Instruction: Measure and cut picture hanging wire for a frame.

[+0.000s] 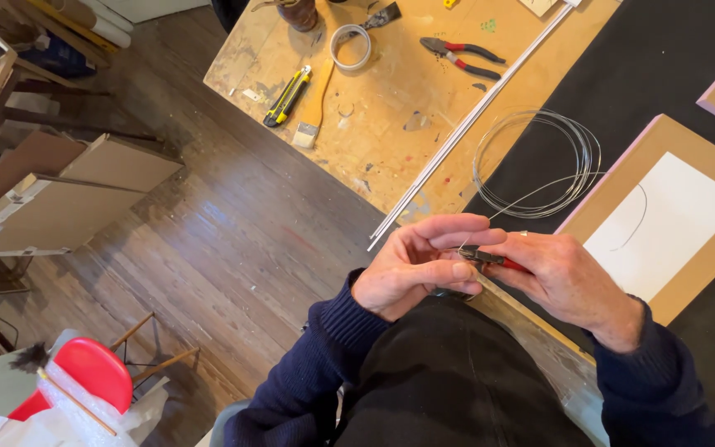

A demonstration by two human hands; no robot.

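Both forearms, in dark blue sleeves, rise from the picture's bottom edge and converge toward 12 o'clock. The left hand (411, 265) is cupped, its fingers curled toward 3 o'clock, thumb pressed to the fingertips. The right hand (568, 277) is closed, knuckles up, its fingertips meeting the left's.

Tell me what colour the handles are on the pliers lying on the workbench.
Red and black, on the pliers at the far end of the workbench; head view.

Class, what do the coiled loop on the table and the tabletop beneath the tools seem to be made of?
Wire coil: probably thin bare metal, grey, with a slight sheen.
Tabletop: apparently unfinished wood or fibreboard, matte tan, paint-stained and scuffed.
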